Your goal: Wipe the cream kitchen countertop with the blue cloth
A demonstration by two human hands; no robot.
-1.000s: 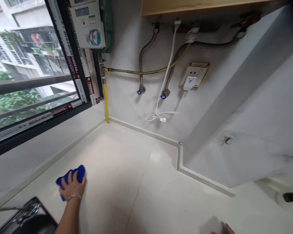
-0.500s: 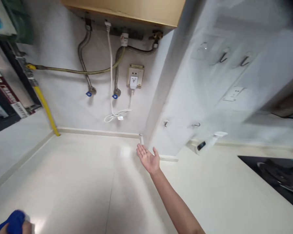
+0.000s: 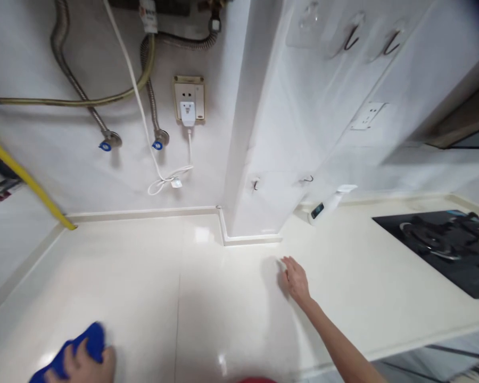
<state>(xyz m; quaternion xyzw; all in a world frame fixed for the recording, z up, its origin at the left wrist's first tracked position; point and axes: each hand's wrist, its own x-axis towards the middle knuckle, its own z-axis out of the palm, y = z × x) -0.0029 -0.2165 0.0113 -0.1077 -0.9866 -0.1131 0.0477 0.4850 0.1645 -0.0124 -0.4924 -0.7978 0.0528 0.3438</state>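
Observation:
At the lower left, my left hand (image 3: 85,364) is closed over a blue cloth (image 3: 91,340) that is bunched up and low over the white countertop (image 3: 135,287). The left fingers are bent over the fabric, a little blurred. My right hand (image 3: 296,279) is empty, with its fingers loosely bent and pointing to the left. It hovers near the foot of the wall column (image 3: 251,207), and its shadow falls on the counter beside it.
A black gas hob (image 3: 443,244) is set into the counter at right. Near the wall stands a white bottle-shaped thing (image 3: 323,210). A plugged-in socket (image 3: 189,98), coiled white cord (image 3: 163,183), metal hoses (image 3: 75,74) and a yellow pipe (image 3: 32,183) line the back wall. Hooks (image 3: 351,38) stick out at upper right.
My right hand has moved right and down from the column corner, turning from palm up to palm down. My left hand with the blue cloth has come further into view. The view is closer.

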